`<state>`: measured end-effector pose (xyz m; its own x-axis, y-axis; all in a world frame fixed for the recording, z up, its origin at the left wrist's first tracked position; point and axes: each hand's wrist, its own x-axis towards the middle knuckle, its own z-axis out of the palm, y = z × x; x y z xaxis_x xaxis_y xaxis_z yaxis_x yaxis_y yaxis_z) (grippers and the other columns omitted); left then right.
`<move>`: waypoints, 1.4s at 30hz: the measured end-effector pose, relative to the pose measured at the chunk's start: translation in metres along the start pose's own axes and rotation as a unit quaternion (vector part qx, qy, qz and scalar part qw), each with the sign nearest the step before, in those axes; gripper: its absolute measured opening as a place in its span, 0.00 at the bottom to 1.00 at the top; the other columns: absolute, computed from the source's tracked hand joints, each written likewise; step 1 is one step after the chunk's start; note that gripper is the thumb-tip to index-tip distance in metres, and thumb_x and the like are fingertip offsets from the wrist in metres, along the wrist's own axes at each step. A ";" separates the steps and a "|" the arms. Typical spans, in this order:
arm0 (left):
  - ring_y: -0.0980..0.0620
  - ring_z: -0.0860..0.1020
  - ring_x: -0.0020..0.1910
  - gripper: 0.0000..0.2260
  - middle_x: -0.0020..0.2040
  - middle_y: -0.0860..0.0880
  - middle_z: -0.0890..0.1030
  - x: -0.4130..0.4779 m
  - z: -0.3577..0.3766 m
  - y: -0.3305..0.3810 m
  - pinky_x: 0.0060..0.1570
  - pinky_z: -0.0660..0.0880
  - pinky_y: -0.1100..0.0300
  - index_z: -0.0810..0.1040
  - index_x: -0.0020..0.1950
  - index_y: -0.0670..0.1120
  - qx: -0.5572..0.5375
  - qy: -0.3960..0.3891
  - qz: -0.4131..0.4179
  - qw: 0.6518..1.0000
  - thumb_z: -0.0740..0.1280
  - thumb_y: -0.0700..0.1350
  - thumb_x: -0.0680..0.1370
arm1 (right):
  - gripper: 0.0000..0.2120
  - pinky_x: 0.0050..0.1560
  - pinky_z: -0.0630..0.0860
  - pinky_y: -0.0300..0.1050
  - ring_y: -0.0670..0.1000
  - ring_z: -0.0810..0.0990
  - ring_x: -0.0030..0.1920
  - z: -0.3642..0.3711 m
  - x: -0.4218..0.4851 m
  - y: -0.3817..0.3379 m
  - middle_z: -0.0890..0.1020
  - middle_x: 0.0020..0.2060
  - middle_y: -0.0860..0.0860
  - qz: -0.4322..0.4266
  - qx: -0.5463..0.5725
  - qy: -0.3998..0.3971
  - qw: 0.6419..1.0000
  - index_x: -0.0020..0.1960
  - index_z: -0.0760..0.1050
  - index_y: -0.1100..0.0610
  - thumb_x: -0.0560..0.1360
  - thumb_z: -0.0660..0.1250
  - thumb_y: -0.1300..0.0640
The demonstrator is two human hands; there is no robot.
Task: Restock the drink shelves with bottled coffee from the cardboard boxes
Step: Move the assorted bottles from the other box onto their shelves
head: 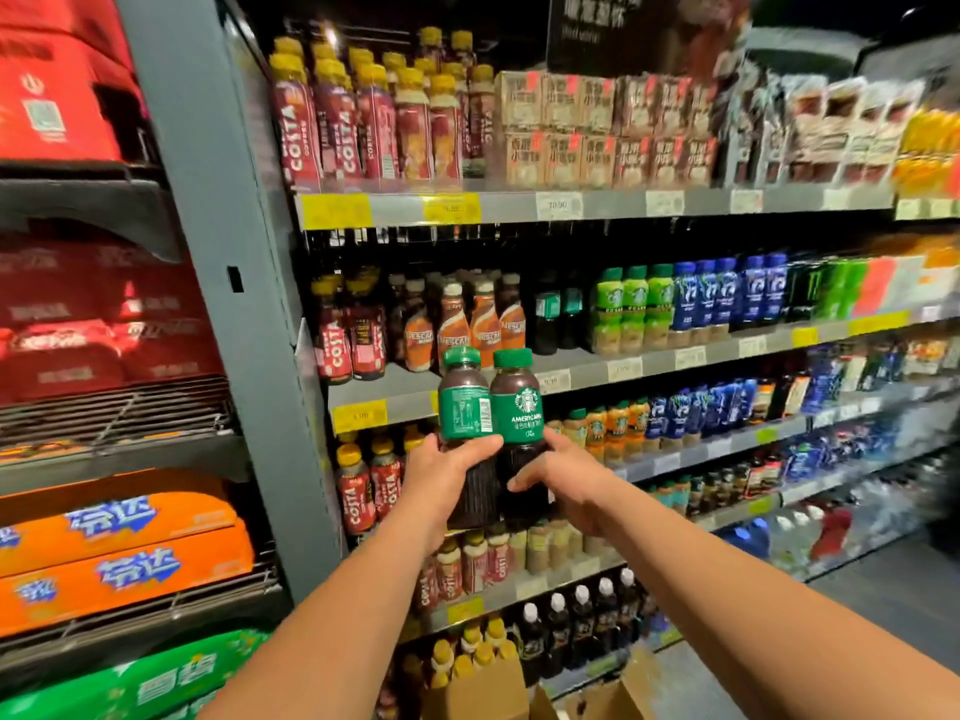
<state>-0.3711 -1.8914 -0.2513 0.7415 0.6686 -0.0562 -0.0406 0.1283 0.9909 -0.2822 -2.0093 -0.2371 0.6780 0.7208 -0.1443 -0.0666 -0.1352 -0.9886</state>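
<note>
Mid shelf (587, 374): Costa btls (343, 350) at left, Nescafe btls (470, 332) next, then green-label btls (631, 304) & blue btls (709, 298).

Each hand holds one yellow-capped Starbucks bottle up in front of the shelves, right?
Not quite: the head view shows green caps, not yellow. The left hand holds one Starbucks bottle, the right hand the other bottle, up in front of the shelves.

head-worn view, near the shelves (571, 207)

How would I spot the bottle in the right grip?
Face the grey drink shelves; mid-frame, two dark, green-capped bottles are held up side by side. The right grip holds the Americano bottle: its label shows a logo, while the left bottle shows a barcode.
</note>
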 end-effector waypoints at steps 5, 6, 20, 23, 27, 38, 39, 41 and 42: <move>0.49 0.83 0.51 0.38 0.52 0.49 0.84 0.011 0.015 0.018 0.57 0.77 0.44 0.76 0.59 0.49 0.027 -0.011 0.035 0.999 0.77 0.62 0.53 | 0.27 0.43 0.77 0.46 0.57 0.80 0.52 -0.006 0.004 -0.014 0.81 0.52 0.58 -0.013 0.007 0.015 1.000 0.60 0.74 0.56 0.64 0.64 0.76; 0.48 0.82 0.51 0.38 0.52 0.49 0.83 0.012 0.018 0.021 0.57 0.77 0.44 0.75 0.59 0.50 0.031 -0.009 0.038 0.999 0.76 0.64 0.54 | 0.28 0.43 0.78 0.47 0.58 0.80 0.52 -0.009 0.007 -0.015 0.81 0.53 0.59 -0.011 0.009 0.018 1.000 0.60 0.74 0.56 0.64 0.64 0.75; 0.52 0.80 0.53 0.26 0.54 0.51 0.81 0.056 0.108 0.047 0.58 0.75 0.51 0.73 0.61 0.48 0.055 0.038 0.102 0.993 0.78 0.45 0.67 | 0.24 0.53 0.78 0.53 0.56 0.78 0.50 -0.103 0.057 -0.046 0.80 0.48 0.55 -0.031 -0.017 -0.036 0.999 0.52 0.74 0.51 0.67 0.62 0.76; 0.52 0.79 0.54 0.27 0.56 0.51 0.80 0.072 0.134 0.043 0.56 0.74 0.53 0.71 0.64 0.48 0.063 0.068 0.110 0.990 0.77 0.45 0.67 | 0.27 0.51 0.78 0.53 0.59 0.78 0.53 -0.134 0.076 -0.050 0.79 0.53 0.58 -0.027 -0.023 -0.078 0.996 0.60 0.72 0.54 0.66 0.62 0.75; 0.49 0.80 0.54 0.30 0.56 0.48 0.81 0.094 0.162 0.038 0.58 0.75 0.49 0.71 0.64 0.45 0.066 0.084 0.106 0.989 0.78 0.42 0.65 | 0.25 0.50 0.79 0.55 0.63 0.78 0.55 -0.162 0.097 -0.051 0.79 0.55 0.61 -0.025 -0.035 -0.097 0.994 0.59 0.72 0.54 0.65 0.66 0.71; 0.48 0.79 0.54 0.27 0.54 0.48 0.81 0.144 0.203 0.048 0.59 0.74 0.46 0.71 0.62 0.46 0.063 0.135 0.109 0.983 0.77 0.39 0.67 | 0.28 0.51 0.79 0.50 0.55 0.80 0.52 -0.205 0.156 -0.061 0.80 0.52 0.55 -0.053 -0.049 -0.054 0.996 0.61 0.70 0.57 0.63 0.74 0.68; 0.49 0.80 0.53 0.26 0.54 0.49 0.81 0.151 0.203 0.050 0.59 0.75 0.46 0.71 0.62 0.47 0.060 0.136 0.116 0.982 0.77 0.39 0.67 | 0.27 0.49 0.79 0.50 0.55 0.80 0.52 -0.207 0.162 -0.063 0.80 0.52 0.55 -0.057 -0.041 -0.045 0.997 0.60 0.70 0.57 0.65 0.74 0.69; 0.49 0.80 0.53 0.25 0.52 0.50 0.81 0.166 0.203 0.056 0.58 0.76 0.47 0.72 0.61 0.48 0.054 0.134 0.129 0.981 0.77 0.41 0.67 | 0.26 0.47 0.80 0.48 0.55 0.81 0.51 -0.208 0.175 -0.065 0.81 0.52 0.56 -0.069 -0.029 -0.029 0.997 0.61 0.71 0.57 0.65 0.74 0.69; 0.50 0.80 0.53 0.24 0.52 0.50 0.81 0.175 0.203 0.058 0.57 0.76 0.47 0.73 0.60 0.49 0.049 0.131 0.132 0.981 0.77 0.41 0.67 | 0.25 0.45 0.79 0.46 0.54 0.81 0.50 -0.208 0.181 -0.068 0.81 0.52 0.55 -0.078 -0.028 -0.016 0.996 0.60 0.72 0.57 0.66 0.74 0.68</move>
<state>-0.1080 -1.9151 -0.1785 0.5149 0.8368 0.1861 -0.1340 -0.1359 0.9816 -0.0024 -2.0109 -0.1874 0.6532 0.7571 0.0081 0.0788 -0.0573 -0.9952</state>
